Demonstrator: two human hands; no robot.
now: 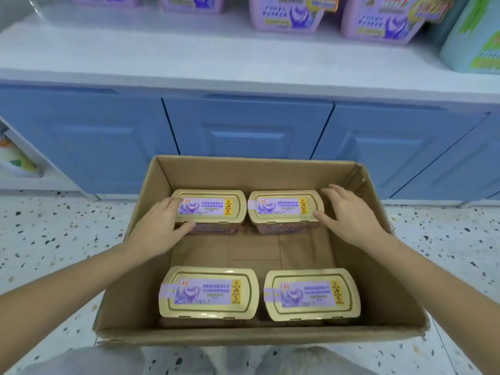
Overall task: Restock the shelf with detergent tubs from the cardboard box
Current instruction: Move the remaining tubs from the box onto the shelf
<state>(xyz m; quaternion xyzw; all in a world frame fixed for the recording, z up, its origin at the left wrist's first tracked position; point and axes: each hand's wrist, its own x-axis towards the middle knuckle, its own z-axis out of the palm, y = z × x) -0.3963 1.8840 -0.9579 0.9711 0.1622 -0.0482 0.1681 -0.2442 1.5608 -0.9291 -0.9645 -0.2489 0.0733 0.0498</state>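
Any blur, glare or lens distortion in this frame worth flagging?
Head view: wide-angle bend curves the shelf edge; shelf tubs up top are smeared; lid print on the far left tub, gripped by the left hand, is soft; lighting flat, shadows faint.

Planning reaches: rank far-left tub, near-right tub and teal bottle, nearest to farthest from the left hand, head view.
1. far-left tub, gripped by the left hand
2. near-right tub, near right of the box
3. teal bottle, on the shelf, far right
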